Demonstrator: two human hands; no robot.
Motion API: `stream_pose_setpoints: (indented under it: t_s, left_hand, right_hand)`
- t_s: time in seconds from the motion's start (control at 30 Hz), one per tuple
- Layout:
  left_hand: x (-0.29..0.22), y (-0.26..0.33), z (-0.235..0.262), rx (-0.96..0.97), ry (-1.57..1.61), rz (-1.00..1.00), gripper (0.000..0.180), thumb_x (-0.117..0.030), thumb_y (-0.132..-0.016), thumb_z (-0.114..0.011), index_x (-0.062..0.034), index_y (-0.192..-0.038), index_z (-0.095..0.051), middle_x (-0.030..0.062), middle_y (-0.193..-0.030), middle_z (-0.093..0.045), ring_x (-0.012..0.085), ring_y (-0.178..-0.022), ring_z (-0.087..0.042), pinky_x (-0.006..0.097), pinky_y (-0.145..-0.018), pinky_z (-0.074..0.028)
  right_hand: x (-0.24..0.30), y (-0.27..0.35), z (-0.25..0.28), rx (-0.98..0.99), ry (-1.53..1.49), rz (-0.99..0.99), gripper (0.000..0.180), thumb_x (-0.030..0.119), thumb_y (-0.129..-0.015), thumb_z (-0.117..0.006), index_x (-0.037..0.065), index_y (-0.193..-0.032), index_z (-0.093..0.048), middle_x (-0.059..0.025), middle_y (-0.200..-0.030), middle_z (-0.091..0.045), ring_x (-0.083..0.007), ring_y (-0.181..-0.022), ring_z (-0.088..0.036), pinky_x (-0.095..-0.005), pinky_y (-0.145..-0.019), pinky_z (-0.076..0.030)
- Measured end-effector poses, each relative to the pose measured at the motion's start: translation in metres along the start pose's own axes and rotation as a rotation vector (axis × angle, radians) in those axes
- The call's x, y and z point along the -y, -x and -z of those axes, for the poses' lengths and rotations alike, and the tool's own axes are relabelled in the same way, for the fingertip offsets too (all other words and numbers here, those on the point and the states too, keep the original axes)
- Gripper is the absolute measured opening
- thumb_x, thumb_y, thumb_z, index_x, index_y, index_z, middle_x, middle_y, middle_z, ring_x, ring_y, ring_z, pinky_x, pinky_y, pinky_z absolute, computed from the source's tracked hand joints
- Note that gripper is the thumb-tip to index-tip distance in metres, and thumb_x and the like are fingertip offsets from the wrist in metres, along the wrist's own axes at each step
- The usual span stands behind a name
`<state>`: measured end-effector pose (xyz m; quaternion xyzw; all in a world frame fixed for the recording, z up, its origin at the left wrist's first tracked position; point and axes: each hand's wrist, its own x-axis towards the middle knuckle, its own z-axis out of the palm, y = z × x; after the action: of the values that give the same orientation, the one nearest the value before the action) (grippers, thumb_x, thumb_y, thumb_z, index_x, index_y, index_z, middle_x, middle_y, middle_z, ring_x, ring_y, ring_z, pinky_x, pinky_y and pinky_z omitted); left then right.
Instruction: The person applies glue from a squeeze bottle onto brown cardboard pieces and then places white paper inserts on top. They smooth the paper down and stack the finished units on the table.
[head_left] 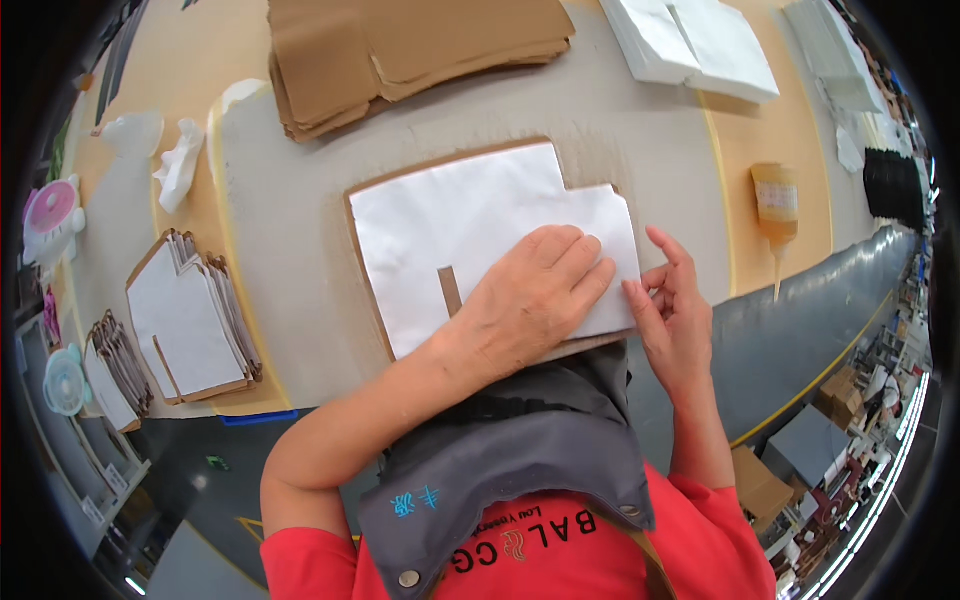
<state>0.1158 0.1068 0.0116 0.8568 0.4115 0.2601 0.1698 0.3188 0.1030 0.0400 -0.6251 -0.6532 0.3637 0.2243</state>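
A white panel with a stepped upper right corner and a narrow slot lies over a slightly larger brown panel, whose border shows along the far and left edges. My left hand lies on the white panel, fingers close together and pressed down against it. At the panel's right edge is my right hand, its thumb touching the edge and its index finger stretched apart. The other right fingers curl partly out of sight. Both panels lie near the table's front edge, against my dark apron.
Brown panels are stacked at the far side, white ones at the far right. An amber squeeze bottle lies on the right. Finished-looking white-and-brown panels stand in bundles at left, near crumpled white material and a pink fan.
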Motion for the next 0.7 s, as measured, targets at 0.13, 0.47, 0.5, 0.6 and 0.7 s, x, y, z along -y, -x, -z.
stream_pose_setpoints:
  t_s: [0.13,0.47,0.5,0.6,0.7]
  left_hand:
    - [0.000,0.004,-0.004,0.044,-0.045,-0.055,0.037,-0.009,-0.077,-0.060,-0.0101,-0.113,-0.063,0.0108,-0.117,-0.054,0.0285,-0.115,-0.054,0.038,-0.101,-0.047]
    - [-0.008,0.012,0.002,0.048,-0.117,-0.057,0.042,-0.010,-0.080,-0.059,-0.0161,-0.122,-0.062,0.0132,-0.136,-0.048,0.0324,-0.130,-0.044,0.044,-0.110,-0.041]
    - [-0.006,0.015,0.011,0.041,-0.122,-0.052,0.042,-0.010,-0.081,-0.059,-0.0157,-0.123,-0.063,0.0130,-0.138,-0.048,0.0324,-0.133,-0.043,0.045,-0.112,-0.040]
    - [0.004,0.039,0.042,0.025,-0.120,0.082,0.043,-0.006,-0.083,-0.057,-0.0144,-0.124,-0.064,0.0116,-0.140,-0.049,0.0318,-0.135,-0.044,0.048,-0.114,-0.038]
    - [0.015,0.085,0.071,0.001,-0.160,0.221,0.046,0.001,-0.082,-0.056,-0.0135,-0.125,-0.065,0.0109,-0.136,-0.054,0.0312,-0.133,-0.049,0.050,-0.113,-0.039]
  right_hand:
    - [-0.007,0.004,0.010,-0.038,-0.010,-0.041,0.044,0.007,-0.092,-0.067,0.004,-0.134,-0.054,-0.0016,-0.081,-0.059,-0.0071,-0.057,-0.049,-0.0221,-0.055,-0.043]
    - [-0.024,0.024,0.012,0.038,0.410,0.564,0.026,0.007,-0.081,-0.066,0.007,-0.106,-0.069,-0.0076,-0.113,-0.066,-0.0284,-0.109,-0.056,-0.0423,-0.096,-0.042]
    - [-0.023,0.024,0.011,0.008,0.409,0.576,0.026,0.009,-0.081,-0.067,0.007,-0.107,-0.069,-0.0079,-0.115,-0.066,-0.0284,-0.109,-0.056,-0.0429,-0.098,-0.041]
    - [-0.021,0.028,0.012,-0.035,0.348,0.613,0.033,0.017,-0.081,-0.069,0.006,-0.112,-0.069,-0.0096,-0.123,-0.065,-0.0306,-0.115,-0.056,-0.0441,-0.103,-0.038]
    - [-0.002,0.025,-0.005,0.075,0.291,0.670,0.038,0.021,-0.083,-0.069,0.006,-0.118,-0.068,-0.0104,-0.129,-0.063,-0.0316,-0.121,-0.054,-0.0452,-0.107,-0.036]
